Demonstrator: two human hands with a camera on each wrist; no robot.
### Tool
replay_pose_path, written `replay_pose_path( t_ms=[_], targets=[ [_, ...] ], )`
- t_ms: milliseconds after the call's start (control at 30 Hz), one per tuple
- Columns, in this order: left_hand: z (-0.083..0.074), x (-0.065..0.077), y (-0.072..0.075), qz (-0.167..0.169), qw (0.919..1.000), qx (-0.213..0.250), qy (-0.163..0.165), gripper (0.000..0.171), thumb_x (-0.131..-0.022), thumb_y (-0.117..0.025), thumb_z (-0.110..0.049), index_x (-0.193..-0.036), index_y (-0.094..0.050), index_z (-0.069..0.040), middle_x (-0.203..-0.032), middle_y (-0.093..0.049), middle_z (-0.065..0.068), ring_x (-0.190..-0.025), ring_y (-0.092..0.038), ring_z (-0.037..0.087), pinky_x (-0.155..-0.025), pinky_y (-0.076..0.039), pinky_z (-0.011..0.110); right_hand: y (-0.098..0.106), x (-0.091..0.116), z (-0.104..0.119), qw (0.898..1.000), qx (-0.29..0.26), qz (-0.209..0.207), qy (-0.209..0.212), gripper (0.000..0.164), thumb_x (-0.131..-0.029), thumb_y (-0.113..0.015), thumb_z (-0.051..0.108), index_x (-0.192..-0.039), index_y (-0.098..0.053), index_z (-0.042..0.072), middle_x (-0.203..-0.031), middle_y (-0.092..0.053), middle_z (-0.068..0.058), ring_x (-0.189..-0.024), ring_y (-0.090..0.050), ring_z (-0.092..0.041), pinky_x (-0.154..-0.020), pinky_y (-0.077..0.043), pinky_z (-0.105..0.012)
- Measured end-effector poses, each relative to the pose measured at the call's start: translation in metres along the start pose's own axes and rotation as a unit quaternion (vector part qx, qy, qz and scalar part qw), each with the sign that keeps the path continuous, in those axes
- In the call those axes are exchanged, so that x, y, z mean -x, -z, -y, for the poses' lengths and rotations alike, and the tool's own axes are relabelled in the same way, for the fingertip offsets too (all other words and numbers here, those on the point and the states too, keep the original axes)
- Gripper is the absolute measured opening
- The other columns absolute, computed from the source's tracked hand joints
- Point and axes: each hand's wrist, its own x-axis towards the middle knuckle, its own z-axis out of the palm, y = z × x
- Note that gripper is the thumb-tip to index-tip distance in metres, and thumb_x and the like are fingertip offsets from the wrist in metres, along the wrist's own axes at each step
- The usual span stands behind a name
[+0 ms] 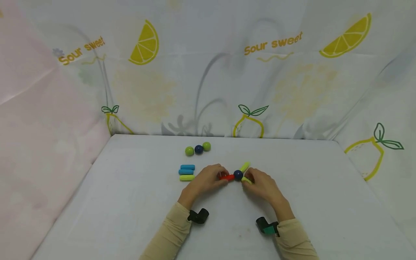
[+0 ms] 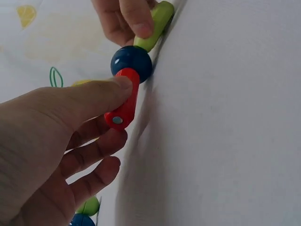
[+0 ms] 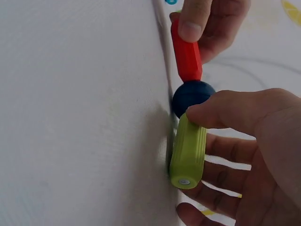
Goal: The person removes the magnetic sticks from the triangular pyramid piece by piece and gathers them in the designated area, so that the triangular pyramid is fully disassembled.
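My left hand (image 1: 207, 178) pinches a red toy building rod (image 2: 124, 103) between thumb and fingers; a small silver disc shows in its near end. The rod's far end meets a dark blue ball (image 1: 238, 175). On the ball's other side my right hand (image 1: 265, 185) pinches a yellow-green rod (image 3: 189, 150), its inner end against the ball and a silver disc in its outer end. In the head view a second yellow-green rod (image 1: 245, 167) extends from behind the ball, away from me. Fingers cover part of both held rods.
Left of my hands lie two blue rods (image 1: 187, 167) and another yellow-green rod (image 1: 186, 178), side by side. Farther back, a dark blue ball (image 1: 199, 149) sits between two green balls (image 1: 189, 151). A lemon-print cloth (image 1: 201, 72) hangs behind the white table (image 1: 130, 216).
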Motion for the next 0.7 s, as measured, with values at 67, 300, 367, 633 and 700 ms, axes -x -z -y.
replay_pose_path(
  t_ms=[67, 300, 367, 633, 700],
  targets=[
    [0.0015, 0.0023, 0.0016, 0.011, 0.9998, 0.0, -0.016, 0.021, -0.088, -0.068, -0.021, -0.106, -0.066, -0.012, -0.09, -0.061, -0.002, -0.081, -0.056, 0.009, -0.074, -0.046, 0.022, -0.0006, -0.0002, -0.0007, 1.0, -0.004, 0.001, 0.013, 0.018, -0.086, -0.066, 0.022, -0.097, -0.061, 0.009, -0.081, -0.056, -0.001, -0.073, -0.049, -0.013, -0.065, -0.041, -0.029],
    [0.0029, 0.0069, 0.0012, 0.023, 0.9978, 0.002, -0.061, 0.022, -0.087, -0.068, -0.022, -0.106, -0.067, -0.01, -0.088, -0.061, -0.001, -0.078, -0.053, 0.009, -0.072, -0.044, 0.02, -0.0058, -0.0009, 0.0039, 0.999, 0.001, -0.02, 0.025, 0.033, -0.086, -0.067, 0.04, -0.095, -0.062, 0.009, -0.081, -0.056, -0.001, -0.072, -0.048, -0.013, -0.064, -0.04, -0.028],
    [0.0035, 0.0077, 0.0011, 0.03, 0.9972, 0.003, -0.069, 0.022, -0.088, -0.068, -0.022, -0.106, -0.067, -0.01, -0.088, -0.061, -0.002, -0.078, -0.053, 0.009, -0.071, -0.043, 0.019, -0.0065, -0.0013, 0.0045, 0.999, 0.006, -0.025, 0.03, 0.03, -0.085, -0.068, 0.037, -0.095, -0.063, 0.009, -0.082, -0.057, -0.001, -0.073, -0.049, -0.013, -0.065, -0.042, -0.029],
    [0.0072, 0.0093, 0.0049, 0.05, 0.9958, 0.012, -0.076, 0.022, -0.088, -0.067, -0.022, -0.107, -0.068, -0.011, -0.093, -0.065, -0.002, -0.081, -0.056, 0.009, -0.074, -0.045, 0.018, -0.0062, -0.0008, 0.0031, 0.998, 0.012, -0.012, 0.064, 0.024, -0.086, -0.067, 0.029, -0.102, -0.064, 0.011, -0.097, -0.063, -0.001, -0.092, -0.058, -0.018, -0.08, -0.048, -0.041],
    [0.0078, 0.0095, 0.006, 0.054, 0.9959, 0.013, -0.072, 0.022, -0.088, -0.067, -0.022, -0.107, -0.068, -0.012, -0.092, -0.065, -0.003, -0.081, -0.055, 0.009, -0.073, -0.045, 0.017, -0.0065, -0.0001, 0.0024, 0.997, 0.014, -0.011, 0.072, 0.025, -0.086, -0.065, 0.029, -0.104, -0.064, 0.012, -0.1, -0.063, -0.001, -0.095, -0.057, -0.019, -0.082, -0.046, -0.043]
  ],
)
